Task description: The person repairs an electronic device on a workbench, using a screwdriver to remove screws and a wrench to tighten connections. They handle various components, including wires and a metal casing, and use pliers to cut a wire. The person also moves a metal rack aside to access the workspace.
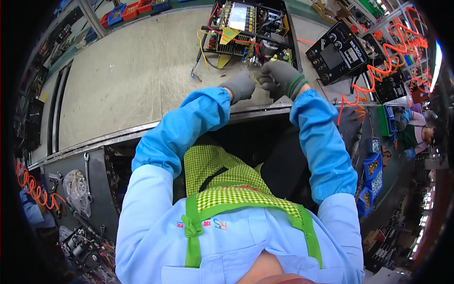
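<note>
Shirt [288, 234], gloved hands [240, 85] [281, 78] near chassis [255, 37]

Tabletop [113, 80] seen as pale and scuffed. Opened electronic chassis [240, 39] set down on the far side, right of centre; cable end [195, 75] laid out just to its left. Black-fronted unit [336, 49] placed farther right.

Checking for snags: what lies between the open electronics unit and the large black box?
Head view: an orange hose or cord lies between the open electronics unit and the large black box.
</note>
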`<state>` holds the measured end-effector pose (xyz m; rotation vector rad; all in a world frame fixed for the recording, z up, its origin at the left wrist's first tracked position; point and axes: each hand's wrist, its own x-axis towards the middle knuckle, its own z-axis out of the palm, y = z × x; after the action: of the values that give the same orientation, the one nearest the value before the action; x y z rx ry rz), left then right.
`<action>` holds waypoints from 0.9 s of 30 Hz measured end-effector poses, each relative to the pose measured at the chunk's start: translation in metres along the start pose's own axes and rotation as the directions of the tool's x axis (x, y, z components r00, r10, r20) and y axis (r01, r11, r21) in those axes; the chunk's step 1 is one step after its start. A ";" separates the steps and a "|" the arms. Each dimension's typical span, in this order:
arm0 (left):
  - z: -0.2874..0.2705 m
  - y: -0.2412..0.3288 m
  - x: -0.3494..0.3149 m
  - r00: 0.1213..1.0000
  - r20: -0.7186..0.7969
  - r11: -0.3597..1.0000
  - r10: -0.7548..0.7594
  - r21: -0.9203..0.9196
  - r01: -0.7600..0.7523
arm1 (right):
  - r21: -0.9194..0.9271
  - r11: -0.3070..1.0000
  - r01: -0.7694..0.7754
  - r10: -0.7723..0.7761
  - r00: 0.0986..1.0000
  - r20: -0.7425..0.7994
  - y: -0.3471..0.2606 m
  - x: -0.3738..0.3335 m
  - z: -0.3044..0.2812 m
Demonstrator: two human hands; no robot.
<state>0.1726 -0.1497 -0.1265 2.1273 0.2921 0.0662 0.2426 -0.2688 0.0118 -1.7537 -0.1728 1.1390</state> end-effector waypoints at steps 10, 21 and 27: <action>-0.025 0.011 -0.004 0.993 -0.077 0.970 -0.089 0.217 0.104 | 0.308 0.951 0.001 -0.004 1.000 0.009 0.029 0.003 0.003; -0.033 0.009 0.007 0.966 0.192 0.832 0.173 0.497 -0.248 | 0.419 0.903 0.097 -0.117 0.993 0.023 0.069 0.024 0.021; -0.088 0.064 0.000 0.860 0.396 0.775 0.320 0.413 -0.479 | 0.304 0.933 0.192 -0.159 0.979 -0.131 0.120 0.037 0.059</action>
<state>0.1705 -0.1104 -0.0254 2.6448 -0.3912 -0.1013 0.1748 -0.2681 -0.1092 -1.4764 -0.0762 0.8881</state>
